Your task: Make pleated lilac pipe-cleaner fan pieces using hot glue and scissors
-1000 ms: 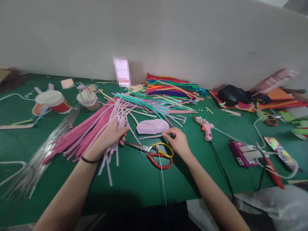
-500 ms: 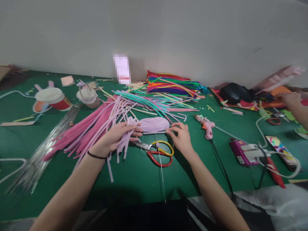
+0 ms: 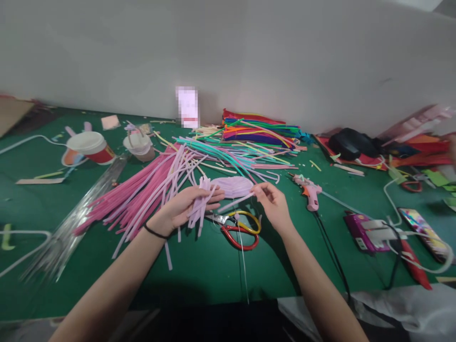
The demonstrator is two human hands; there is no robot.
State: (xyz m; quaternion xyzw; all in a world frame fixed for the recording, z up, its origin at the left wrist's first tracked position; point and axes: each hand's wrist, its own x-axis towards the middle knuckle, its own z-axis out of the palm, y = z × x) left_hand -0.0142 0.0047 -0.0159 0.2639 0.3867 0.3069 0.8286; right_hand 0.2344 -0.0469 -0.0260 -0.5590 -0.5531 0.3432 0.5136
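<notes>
My left hand (image 3: 185, 206) is closed around a small bunch of short lilac pipe cleaners (image 3: 201, 202), its fingers partly stretched out behind them. Between thumb and fingertips, my right hand (image 3: 272, 202) pinches the end of a single lilac pipe cleaner (image 3: 235, 203), which slants down toward the left hand. Just behind lies an oval piece of lilac pipe cleaners set side by side (image 3: 231, 186). Scissors with one yellow and one red handle (image 3: 240, 241) rest on the table below both hands. A thin pale stem (image 3: 244, 268) crosses the scissors toward me.
Long pink and lilac pipe cleaners (image 3: 137, 194) spread at left, beside clear-wrapped strips (image 3: 81, 213) and paper cups (image 3: 93, 146). Coloured bundles (image 3: 256, 130) lie at the back. Rightward are a pink glue gun (image 3: 309, 192), a purple power block (image 3: 359, 232) and a phone (image 3: 423, 230).
The pipe cleaner in my right hand has gone from lying level along the oval piece's near edge to a slant. The view has shifted slightly left. Another person's hand at far right has mostly left view.
</notes>
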